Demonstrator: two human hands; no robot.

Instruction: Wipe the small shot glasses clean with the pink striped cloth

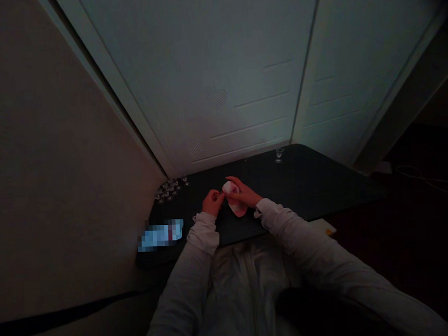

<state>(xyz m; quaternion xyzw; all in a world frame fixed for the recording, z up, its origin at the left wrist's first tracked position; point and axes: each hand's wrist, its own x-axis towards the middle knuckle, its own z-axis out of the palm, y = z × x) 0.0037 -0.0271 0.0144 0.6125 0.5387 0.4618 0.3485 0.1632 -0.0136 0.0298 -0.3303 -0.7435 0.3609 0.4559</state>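
Note:
Over the dark table (261, 186), my right hand (247, 194) is closed around a pale cloth (231, 188) that looks pinkish in the dim light. Part of the cloth hangs below the fingers. Just to the left, my left hand (211, 204) is curled with its fingertips close to the cloth. It appears to grip a small glass (216, 196), mostly hidden by the fingers. Several small stemmed glasses (169, 190) stand bunched at the table's left end. One more stemmed glass (279, 155) stands alone near the back edge, right of my hands.
A blurred light-blue packet (160, 235) lies at the table's front left. White panelled doors (220, 65) rise right behind the table, and a wall (62, 168) closes off the left. A pale flat object (322, 227) shows by the front edge. A white cable (422, 175) lies at right.

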